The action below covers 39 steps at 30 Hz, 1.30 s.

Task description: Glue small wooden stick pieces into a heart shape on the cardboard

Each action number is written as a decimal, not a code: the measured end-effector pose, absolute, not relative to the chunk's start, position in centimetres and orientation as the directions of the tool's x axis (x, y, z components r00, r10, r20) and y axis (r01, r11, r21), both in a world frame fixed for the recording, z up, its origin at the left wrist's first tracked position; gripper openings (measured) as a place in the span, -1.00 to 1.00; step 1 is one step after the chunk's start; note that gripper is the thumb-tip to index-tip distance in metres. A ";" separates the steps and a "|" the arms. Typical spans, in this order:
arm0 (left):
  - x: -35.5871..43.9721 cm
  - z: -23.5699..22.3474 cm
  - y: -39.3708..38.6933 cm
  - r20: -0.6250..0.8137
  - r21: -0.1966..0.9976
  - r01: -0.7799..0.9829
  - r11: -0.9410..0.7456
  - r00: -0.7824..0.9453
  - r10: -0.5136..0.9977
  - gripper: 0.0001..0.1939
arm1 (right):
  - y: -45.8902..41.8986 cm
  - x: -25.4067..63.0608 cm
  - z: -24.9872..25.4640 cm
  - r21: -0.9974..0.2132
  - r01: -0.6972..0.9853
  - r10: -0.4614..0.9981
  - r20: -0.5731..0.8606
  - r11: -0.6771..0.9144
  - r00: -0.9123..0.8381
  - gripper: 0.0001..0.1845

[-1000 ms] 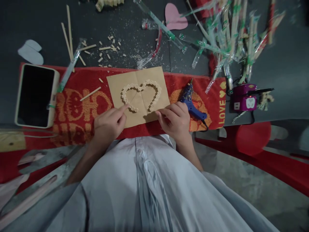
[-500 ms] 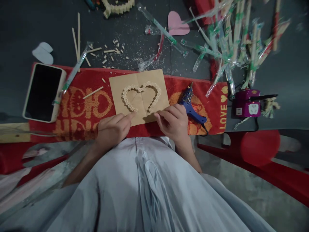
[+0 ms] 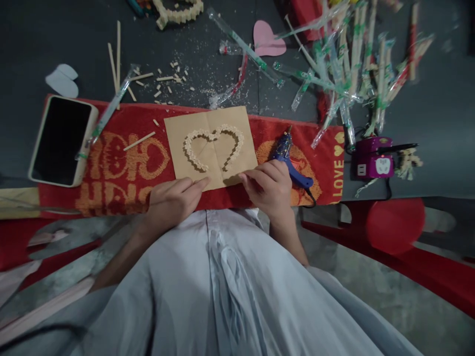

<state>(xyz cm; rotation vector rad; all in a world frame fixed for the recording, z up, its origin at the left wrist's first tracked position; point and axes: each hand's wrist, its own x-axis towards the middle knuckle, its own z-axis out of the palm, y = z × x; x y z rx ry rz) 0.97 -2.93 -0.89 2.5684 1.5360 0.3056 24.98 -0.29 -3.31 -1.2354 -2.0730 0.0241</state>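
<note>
A sheet of brown folded paper (image 3: 226,152) lies on the red towel in front of me. Short pale stick pieces stand on it, forming a heart outline (image 3: 191,148) with a gap at its bottom point. My left hand (image 3: 176,200) rests at the paper's lower left edge, fingers curled together and tips pointing at that gap; what they hold, if anything, is hidden. At the lower right corner, my right hand (image 3: 270,188) has its thumb and fingers drawn together in a pinch, its contents too small to see. Just beyond that hand lies a blue glue gun (image 3: 297,174).
The red towel (image 3: 122,190) carries a phone (image 3: 61,141) at left. Beyond it are cut stick bits (image 3: 165,79), wrapped sticks (image 3: 339,69) and a pink paper heart (image 3: 269,38). A purple power socket block (image 3: 374,158) stands at right.
My left fingertips have drawn back from the heart's lower left end to the paper's lower part. My right hand stays near the lower right corner. The whole view has shifted slightly.
</note>
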 end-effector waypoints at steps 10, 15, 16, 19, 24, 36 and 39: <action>1.2 -0.7 -2.9 0.027 0.263 0.864 -0.430 0.439 0.898 -0.64 | -0.7 24.9 -3.5 -0.365 0.761 0.782 0.554 0.537 -0.286 -0.75; 1.2 -0.4 -3.0 0.027 0.230 0.853 -0.468 0.475 0.880 -0.62 | -0.7 24.9 -3.6 -0.367 0.748 0.781 0.541 0.552 -0.311 -0.77; 1.2 -0.4 -3.0 0.029 0.224 0.851 -0.475 0.481 0.876 -0.62 | -0.7 24.9 -3.7 -0.371 0.744 0.781 0.541 0.555 -0.313 -0.77; 1.2 -0.3 -3.0 0.054 0.227 0.845 -0.485 0.487 0.872 -0.63 | -0.8 25.0 -3.7 -0.380 0.736 0.781 0.540 0.560 -0.314 -0.79; 1.0 -0.9 -3.2 0.178 0.159 0.825 -0.542 0.516 0.838 -0.64 | -0.8 24.9 -3.7 -0.373 0.742 0.782 0.536 0.557 -0.317 -0.79; 0.8 -2.2 -2.8 0.184 0.156 0.861 -0.484 0.456 0.871 -0.62 | -0.8 24.8 -3.6 -0.366 0.745 0.780 0.537 0.558 -0.321 -0.77; 0.8 -2.1 -2.8 0.173 0.161 0.864 -0.477 0.451 0.876 -0.62 | -0.8 24.8 -3.6 -0.350 0.749 0.774 0.542 0.562 -0.327 -0.78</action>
